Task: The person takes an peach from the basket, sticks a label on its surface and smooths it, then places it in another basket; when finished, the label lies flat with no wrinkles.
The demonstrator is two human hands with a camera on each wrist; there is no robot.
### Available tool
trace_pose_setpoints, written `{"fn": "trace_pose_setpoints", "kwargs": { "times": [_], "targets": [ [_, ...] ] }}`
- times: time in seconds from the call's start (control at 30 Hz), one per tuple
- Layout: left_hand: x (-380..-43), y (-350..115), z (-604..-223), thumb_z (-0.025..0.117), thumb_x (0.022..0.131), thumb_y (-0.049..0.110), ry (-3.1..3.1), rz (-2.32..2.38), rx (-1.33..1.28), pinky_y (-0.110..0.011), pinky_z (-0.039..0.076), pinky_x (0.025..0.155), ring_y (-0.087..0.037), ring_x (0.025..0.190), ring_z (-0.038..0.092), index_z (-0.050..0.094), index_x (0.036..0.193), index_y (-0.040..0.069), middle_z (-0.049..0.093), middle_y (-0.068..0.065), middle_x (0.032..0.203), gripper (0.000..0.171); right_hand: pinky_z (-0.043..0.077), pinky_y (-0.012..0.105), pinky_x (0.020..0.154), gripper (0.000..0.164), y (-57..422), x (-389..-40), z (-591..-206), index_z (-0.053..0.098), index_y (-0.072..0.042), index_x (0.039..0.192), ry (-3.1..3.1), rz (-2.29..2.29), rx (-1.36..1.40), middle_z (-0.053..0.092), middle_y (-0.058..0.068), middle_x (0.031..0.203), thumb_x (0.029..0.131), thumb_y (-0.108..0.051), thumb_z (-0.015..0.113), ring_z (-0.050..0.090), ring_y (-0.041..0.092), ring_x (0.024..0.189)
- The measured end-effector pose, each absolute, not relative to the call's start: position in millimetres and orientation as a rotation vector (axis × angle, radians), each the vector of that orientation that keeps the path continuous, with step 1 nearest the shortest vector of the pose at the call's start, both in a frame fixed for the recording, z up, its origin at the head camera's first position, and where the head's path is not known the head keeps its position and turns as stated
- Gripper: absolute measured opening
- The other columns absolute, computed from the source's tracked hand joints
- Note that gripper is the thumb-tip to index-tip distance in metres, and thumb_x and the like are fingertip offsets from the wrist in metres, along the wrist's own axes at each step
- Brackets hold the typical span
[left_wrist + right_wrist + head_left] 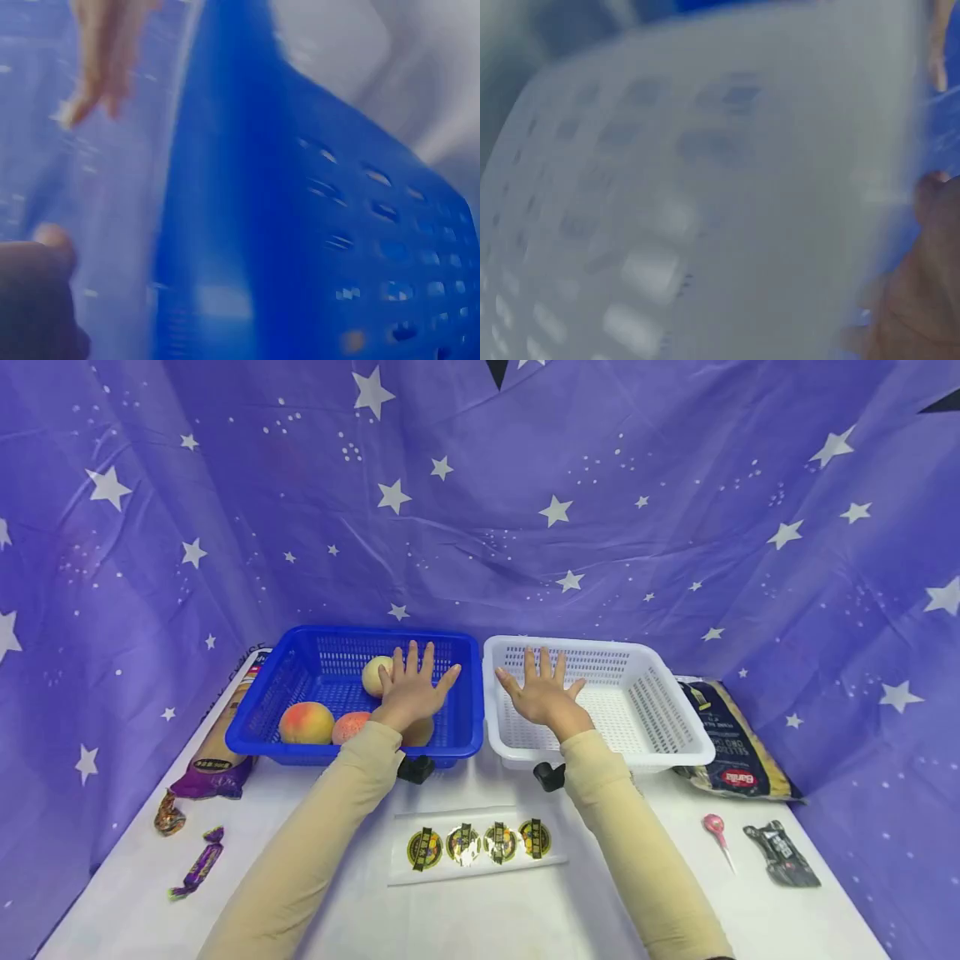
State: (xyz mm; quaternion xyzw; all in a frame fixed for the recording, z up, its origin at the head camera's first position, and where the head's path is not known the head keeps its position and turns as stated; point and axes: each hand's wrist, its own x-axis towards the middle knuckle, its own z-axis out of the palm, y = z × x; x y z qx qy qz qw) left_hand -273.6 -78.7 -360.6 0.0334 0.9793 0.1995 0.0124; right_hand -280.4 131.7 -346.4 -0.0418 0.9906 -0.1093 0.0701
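Note:
My left hand [415, 693], fingers spread straight, hovers over the right part of a blue basket [292, 639] and holds nothing. Inside that basket lie a yellow-red peach [307, 723], a pinkish fruit [349, 727], a pale yellow round fruit [375, 677] and one more fruit [418, 732] partly hidden by the hand and sleeve. Over the left part of a white basket [660, 693], my right hand [543, 695] is likewise spread with nothing in it. Blurred close-ups of the blue basket wall [232, 187] and the white basket wall [802, 225] fill the wrist views.
A strip of round stickers [480, 845] lies on the white table between my arms. At left are a brown-purple bag [217, 760] and two wrapped candies [201, 864]. A dark Barilla pasta bag [735, 743], pink lollipop [716, 827] and black packet [783, 856] lie at right.

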Motion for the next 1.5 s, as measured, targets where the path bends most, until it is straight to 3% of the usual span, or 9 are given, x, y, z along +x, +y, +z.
{"fn": "trace_pose_setpoints", "kwargs": {
  "times": [0.17, 0.3, 0.43, 0.53, 0.8, 1.13, 1.3, 1.5],
  "targets": [
    [-227.5, -104.5, -350.1, 0.028, 0.088, 0.060, 3.139, 0.670, 0.138, -0.060, -0.006, 0.101, -0.036, 0.134, -0.008, 0.009, 0.143, 0.015, 0.005, -0.016, 0.147, 0.074, -0.002, 0.067, 0.096, 0.081, 111.9, -255.3, -337.4, 0.016, -0.015, 0.142, 3.023, -0.356, -0.333, 0.000, 0.012, 0.149, 0.083, -0.070, 0.020, -0.014, 0.035, 0.133],
    [-178.3, -133.9, -356.5, 0.042, 0.087, 0.050, 3.335, 0.662, -0.024, -0.066, 0.003, 0.095, -0.043, 0.130, 0.008, 0.027, 0.137, 0.008, 0.023, -0.023, 0.139, 0.067, 0.018, 0.054, 0.102, 0.066, 84.5, -233.2, -336.2, 0.040, -0.007, 0.130, 3.087, -0.509, -0.637, 0.026, 0.016, 0.139, 0.085, -0.054, 0.046, 0.014, 0.035, 0.131],
    [-150.0, -157.8, -374.1, 0.052, 0.085, 0.043, 3.459, 0.717, -0.233, -0.071, 0.006, 0.086, -0.048, 0.126, 0.010, 0.032, 0.133, 0.004, 0.026, -0.028, 0.133, 0.064, 0.036, 0.040, 0.096, 0.053, 53.8, -227.6, -341.4, 0.048, 0.000, 0.120, 3.028, -0.618, -0.839, 0.043, 0.017, 0.123, 0.085, -0.039, 0.056, 0.039, 0.029, 0.116],
    [-144.0, -166.0, -387.9, 0.052, 0.084, 0.045, 3.482, 0.783, -0.372, -0.070, 0.011, 0.084, -0.050, 0.126, 0.009, 0.033, 0.131, 0.002, 0.026, -0.030, 0.132, 0.067, 0.042, 0.037, 0.090, 0.055, 34.4, -234.0, -348.6, 0.046, 0.000, 0.122, 2.939, -0.629, -0.819, 0.046, 0.016, 0.120, 0.084, -0.039, 0.058, 0.046, 0.028, 0.110],
    [-147.8, -163.3, -416.5, 0.053, 0.081, 0.052, 3.526, 0.905, -0.514, -0.063, 0.016, 0.092, -0.043, 0.130, 0.007, 0.035, 0.131, 0.004, 0.028, -0.027, 0.133, 0.071, 0.044, 0.033, 0.082, 0.067, 13.1, -256.8, -372.9, 0.041, -0.005, 0.126, 2.762, -0.613, -0.684, 0.046, 0.011, 0.111, 0.075, -0.039, 0.068, 0.050, 0.020, 0.096],
    [-152.7, -162.8, -427.1, 0.055, 0.079, 0.054, 3.566, 1.006, -0.556, -0.062, 0.023, 0.088, -0.035, 0.132, 0.008, 0.040, 0.128, 0.005, 0.031, -0.020, 0.133, 0.071, 0.045, 0.026, 0.069, 0.065, 13.9, -269.5, -383.6, 0.043, -0.003, 0.118, 2.711, -0.710, -0.745, 0.055, 0.004, 0.094, 0.070, -0.034, 0.073, 0.053, 0.015, 0.081],
    [-153.4, -166.7, -429.5, 0.055, 0.080, 0.052, 3.583, 1.021, -0.576, -0.062, 0.024, 0.087, -0.033, 0.134, 0.004, 0.042, 0.125, 0.004, 0.031, -0.019, 0.134, 0.067, 0.045, 0.025, 0.059, 0.066, 17.4, -264.1, -365.0, 0.045, -0.006, 0.115, 2.795, -0.824, -0.698, 0.055, 0.002, 0.091, 0.067, -0.044, 0.070, 0.054, 0.015, 0.074],
    [-154.9, -168.6, -435.4, 0.052, 0.083, 0.049, 3.595, 1.064, -0.524, -0.064, 0.026, 0.088, -0.035, 0.134, -0.002, 0.044, 0.123, 0.004, 0.030, -0.019, 0.135, 0.061, 0.046, 0.025, 0.054, 0.072, 48.8, -224.2, -313.2, 0.041, -0.013, 0.123, 2.855, -1.144, -0.605, 0.055, -0.001, 0.095, 0.070, -0.055, 0.063, 0.056, 0.014, 0.073]
  ]
}}
